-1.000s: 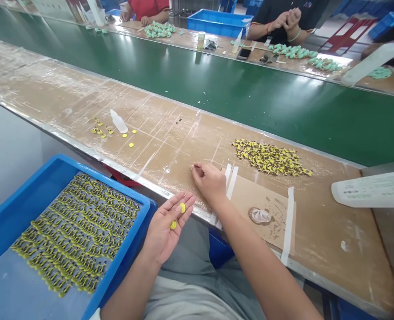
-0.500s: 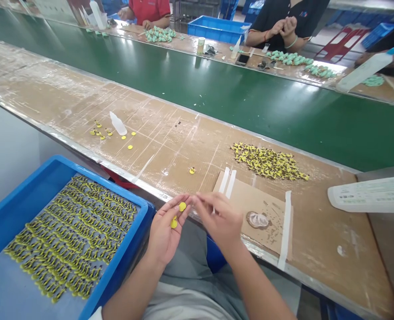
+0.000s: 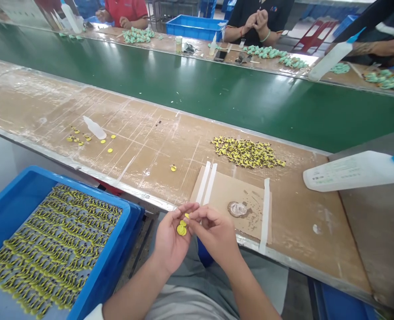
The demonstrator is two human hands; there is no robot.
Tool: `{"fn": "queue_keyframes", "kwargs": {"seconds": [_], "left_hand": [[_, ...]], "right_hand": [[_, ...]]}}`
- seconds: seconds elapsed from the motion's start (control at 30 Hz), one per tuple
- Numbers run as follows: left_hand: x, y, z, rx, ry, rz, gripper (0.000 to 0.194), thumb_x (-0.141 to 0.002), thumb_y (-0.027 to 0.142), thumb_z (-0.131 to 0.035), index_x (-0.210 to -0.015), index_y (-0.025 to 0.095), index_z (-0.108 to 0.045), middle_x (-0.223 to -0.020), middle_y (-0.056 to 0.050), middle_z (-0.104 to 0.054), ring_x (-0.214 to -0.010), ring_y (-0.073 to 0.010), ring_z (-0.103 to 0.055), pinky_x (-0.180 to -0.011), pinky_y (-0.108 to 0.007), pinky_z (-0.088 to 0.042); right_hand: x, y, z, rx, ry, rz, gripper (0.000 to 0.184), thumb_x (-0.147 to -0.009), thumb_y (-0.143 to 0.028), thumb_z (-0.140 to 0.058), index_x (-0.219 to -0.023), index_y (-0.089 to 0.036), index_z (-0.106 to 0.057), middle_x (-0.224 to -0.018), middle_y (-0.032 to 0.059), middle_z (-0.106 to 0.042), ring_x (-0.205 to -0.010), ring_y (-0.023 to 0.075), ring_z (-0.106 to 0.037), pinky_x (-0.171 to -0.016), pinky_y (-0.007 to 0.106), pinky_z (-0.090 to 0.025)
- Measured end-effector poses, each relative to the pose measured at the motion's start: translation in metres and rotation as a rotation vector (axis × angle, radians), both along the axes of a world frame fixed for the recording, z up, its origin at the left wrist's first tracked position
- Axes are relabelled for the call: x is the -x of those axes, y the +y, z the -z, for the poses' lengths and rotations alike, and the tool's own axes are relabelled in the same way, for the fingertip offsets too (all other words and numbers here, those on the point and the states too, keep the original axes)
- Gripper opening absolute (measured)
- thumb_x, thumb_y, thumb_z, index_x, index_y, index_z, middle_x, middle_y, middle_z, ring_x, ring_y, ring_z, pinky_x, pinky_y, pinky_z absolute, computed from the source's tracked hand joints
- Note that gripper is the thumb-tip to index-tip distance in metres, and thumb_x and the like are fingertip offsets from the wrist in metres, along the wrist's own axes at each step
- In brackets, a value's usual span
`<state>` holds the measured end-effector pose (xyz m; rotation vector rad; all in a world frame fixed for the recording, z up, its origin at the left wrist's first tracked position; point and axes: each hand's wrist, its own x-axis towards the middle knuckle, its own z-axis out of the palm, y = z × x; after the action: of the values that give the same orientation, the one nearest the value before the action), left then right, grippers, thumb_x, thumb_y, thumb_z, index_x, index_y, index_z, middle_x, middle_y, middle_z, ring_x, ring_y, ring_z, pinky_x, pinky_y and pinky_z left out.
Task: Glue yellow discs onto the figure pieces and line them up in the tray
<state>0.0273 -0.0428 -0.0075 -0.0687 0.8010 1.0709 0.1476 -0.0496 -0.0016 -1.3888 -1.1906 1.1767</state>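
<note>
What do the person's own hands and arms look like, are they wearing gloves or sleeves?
The left hand and right hand are both bare, with no gloves or rings that I can see. The forearms are uncovered too, with just a white sleeve edge showing low by the left arm.

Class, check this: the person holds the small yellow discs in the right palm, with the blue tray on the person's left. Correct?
Wrong hand: the yellow discs lie in the left hand, not the right, as the head view shows. The blue tray is on the person's left, as stated.
</note>
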Motion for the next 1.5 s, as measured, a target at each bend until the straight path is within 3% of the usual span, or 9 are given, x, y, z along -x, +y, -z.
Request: {"fn": "queue_keyframes", "kwargs": {"seconds": [0.27,0.4,0.6,0.77,0.87,1.0,1.13,1.33,1.5], "left_hand": [[-0.007,-0.013,0.001,-0.306,0.111,0.196,0.024,-0.085,0.028,-0.070,-0.102,0.013,-0.076,-0.053,0.008,-0.035,-0.045,-0.0015,-0.027,-0.044,-0.014,-0.027],[-0.013,-0.018,0.003,-0.425,0.179,0.263,0.028,-0.076,0.034,-0.079,-0.101,0.022,-0.079,-0.054,0.007,-0.036,-0.046,-0.0021,-0.028,-0.045,-0.017,-0.025],[-0.024,-0.022,0.010,-0.435,0.262,0.237,0.022,-0.072,0.030,-0.082,-0.092,0.023,-0.080,-0.070,0.003,-0.049,-0.049,-0.0012,-0.038,-0.045,-0.016,-0.028],[-0.030,-0.019,0.010,-0.345,0.229,0.197,0.022,-0.070,0.028,-0.084,-0.089,0.022,-0.078,-0.088,-0.004,-0.065,-0.057,-0.0057,-0.052,-0.051,-0.018,-0.044],[-0.030,-0.011,0.007,-0.342,0.178,0.157,0.021,-0.073,0.029,-0.081,-0.091,0.021,-0.074,-0.087,-0.004,-0.070,-0.048,-0.0013,-0.043,-0.044,-0.014,-0.038],[-0.028,0.002,0.005,-0.387,0.208,0.102,0.019,-0.079,0.026,-0.077,-0.095,0.019,-0.072,-0.086,-0.004,-0.072,-0.044,0.0009,-0.033,-0.041,-0.012,-0.033],[-0.029,0.009,0.007,-0.331,0.233,0.047,0.029,-0.082,0.023,-0.075,-0.110,0.018,-0.070,-0.092,-0.008,-0.073,-0.046,0.0003,-0.036,-0.043,-0.012,-0.036],[-0.030,0.012,0.006,-0.189,0.207,0.014,0.028,-0.084,0.017,-0.071,-0.112,0.015,-0.070,-0.107,-0.010,-0.073,-0.054,-0.0003,-0.050,-0.048,-0.011,-0.046],[-0.027,0.018,0.000,-0.014,0.275,0.016,0.029,-0.085,0.001,-0.063,-0.110,0.013,-0.071,-0.119,-0.015,-0.071,-0.080,-0.0101,-0.071,-0.065,-0.014,-0.058]], "right_hand": [[-0.025,-0.016,-0.021,0.380,0.556,0.074,0.027,-0.065,-0.038,-0.086,-0.077,-0.018,-0.073,-0.044,-0.0033,-0.055,-0.037,0.0068,-0.044,-0.036,0.018,-0.034],[-0.031,-0.023,-0.015,0.388,0.577,0.122,0.031,-0.064,-0.039,-0.087,-0.080,-0.016,-0.072,-0.046,-0.0023,-0.058,-0.040,0.0076,-0.050,-0.038,0.017,-0.039],[-0.035,-0.025,-0.004,0.387,0.662,0.155,0.049,-0.057,-0.036,-0.091,-0.082,-0.020,-0.052,-0.057,-0.0029,-0.067,-0.030,0.0035,-0.042,-0.029,0.013,-0.025],[-0.036,-0.027,-0.014,0.377,0.540,0.156,0.056,-0.058,-0.044,-0.089,-0.094,-0.021,-0.052,-0.063,-0.0002,-0.070,-0.034,0.0091,-0.051,-0.031,0.017,-0.032],[-0.059,-0.019,-0.024,0.176,0.179,0.209,0.039,-0.068,-0.046,-0.081,-0.088,-0.019,-0.062,-0.065,0.0019,-0.070,-0.046,0.0142,-0.061,-0.041,0.024,-0.045],[-0.121,0.032,-0.021,-0.196,-0.594,0.434,0.024,-0.085,-0.044,-0.066,-0.091,-0.021,-0.072,-0.073,0.0032,-0.071,-0.062,0.0183,-0.065,-0.063,0.033,-0.053],[-0.159,0.118,-0.004,-0.476,-1.012,0.138,0.037,-0.096,-0.041,-0.048,-0.116,-0.017,-0.067,-0.119,0.0110,-0.069,-0.114,0.0260,-0.060,-0.102,0.041,-0.045],[-0.143,0.215,0.012,-0.375,-1.258,-0.283,0.068,-0.092,-0.062,-0.043,-0.146,-0.020,-0.043,-0.155,0.0132,-0.037,-0.144,0.0316,-0.031,-0.119,0.050,-0.023],[-0.136,0.240,0.019,-0.373,-1.304,-0.479,0.059,-0.097,-0.057,-0.037,-0.145,-0.024,-0.045,-0.156,0.0110,-0.035,-0.144,0.0318,-0.031,-0.118,0.050,-0.024]]}}
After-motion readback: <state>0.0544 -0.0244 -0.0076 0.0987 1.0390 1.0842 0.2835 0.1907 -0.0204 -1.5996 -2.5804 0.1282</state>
